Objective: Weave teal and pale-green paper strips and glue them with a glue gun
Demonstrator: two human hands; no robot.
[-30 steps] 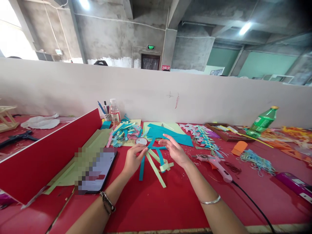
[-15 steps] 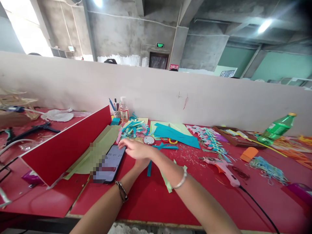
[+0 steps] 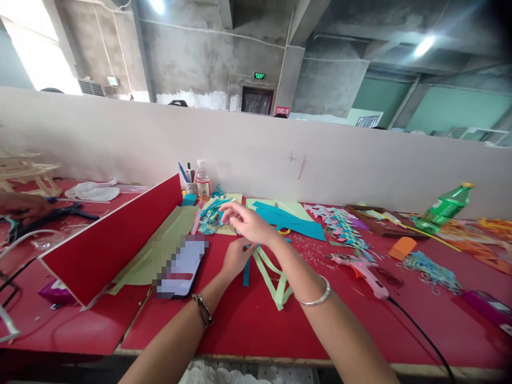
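My left hand [image 3: 237,258] is low over the red table, its fingertips pinched at the upper ends of pale green paper strips [image 3: 276,285]. The strips fall toward me in a folded loop. A short blue paper strip [image 3: 246,273] shows beside those fingers; whether it is held is unclear. Crossing above the left hand, my right hand [image 3: 254,224] has its fingers loosely bent and apart, with nothing visible in them. Behind its fingertips lies a heap of blue and pink paper strips [image 3: 212,216]. A phone [image 3: 188,266], partly blurred out, lies left of my hands.
A red divider [image 3: 120,240] stands at left, with another person's hand [image 3: 24,205] beyond it. Blue paper sheets [image 3: 296,221] and a woven paper braid [image 3: 340,226] lie behind. At right are a pink glue gun [image 3: 362,269] with its cord and a tilted green bottle [image 3: 446,208].
My right hand has moved from the phone's top edge rightward and up, over the paper heap. The pale green strips have spread into a wider loop. The left hand has shifted slightly up.
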